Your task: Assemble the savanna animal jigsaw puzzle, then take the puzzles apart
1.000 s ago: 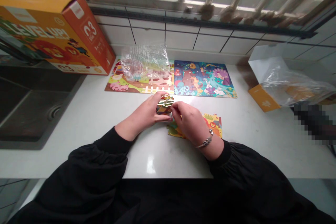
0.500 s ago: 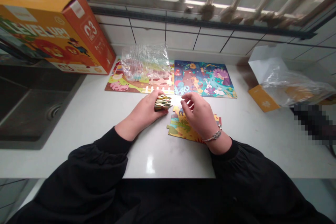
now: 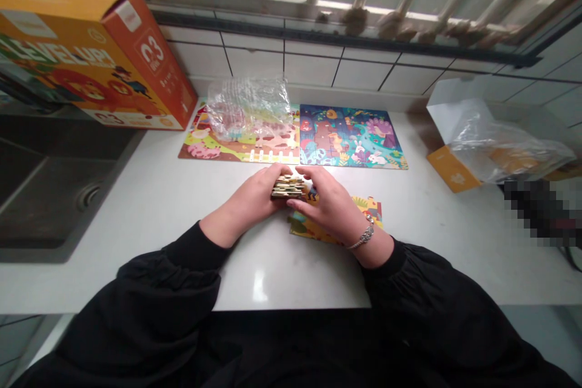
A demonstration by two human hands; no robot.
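My left hand (image 3: 259,199) is closed around the left end of a thick stack of jigsaw puzzle pieces (image 3: 288,187), whose layered edges face me. At the stack's other end is my right hand (image 3: 327,200), its thumb and fingers curled around that side. Under the right hand and forearm lies a partly joined yellow puzzle (image 3: 375,209), much of it covered. Behind the hands are two flat puzzle pictures with whole scenes: a farm puzzle (image 3: 200,147) on the left and a dark blue forest puzzle (image 3: 354,136) beside it.
Crumpled clear plastic (image 3: 248,106) lies over the farm puzzle. A large orange box (image 3: 150,66) stands at back left, beside the sink (image 3: 54,194). An opened white and orange box (image 3: 454,170) with plastic is on the right, near a pixelated dark object (image 3: 536,209). Window bars run behind.
My right hand has moved left from above the yellow puzzle to the stack and closed around its right end. The left hand has shifted slightly, still holding the stack.
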